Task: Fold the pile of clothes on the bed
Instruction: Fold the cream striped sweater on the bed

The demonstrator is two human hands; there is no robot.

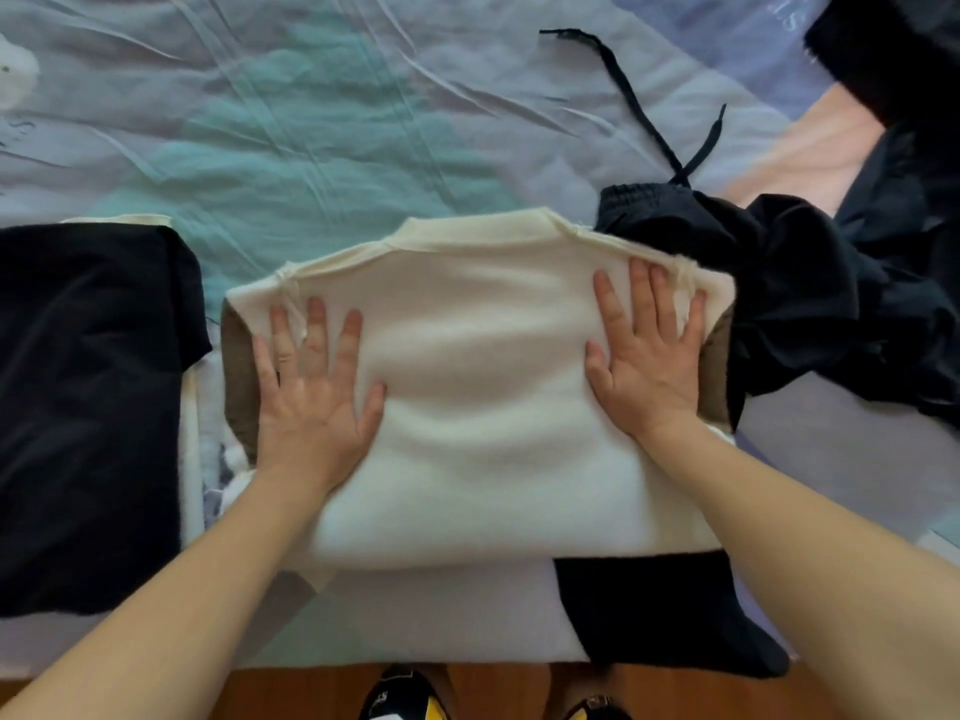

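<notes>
Left hand (311, 407) and right hand (647, 358) press flat on cream sweater (478, 397)

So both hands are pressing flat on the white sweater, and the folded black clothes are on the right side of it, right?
Not quite. Both hands, left hand and right hand, do press flat on the white sweater, but the head view shows the folded black clothes on its left side. On the right lies a crumpled dark pile, not folded.

Single head view, looking steeply down, close over bed (363, 122) edge; floor (311, 688) strip along bottom.
</notes>
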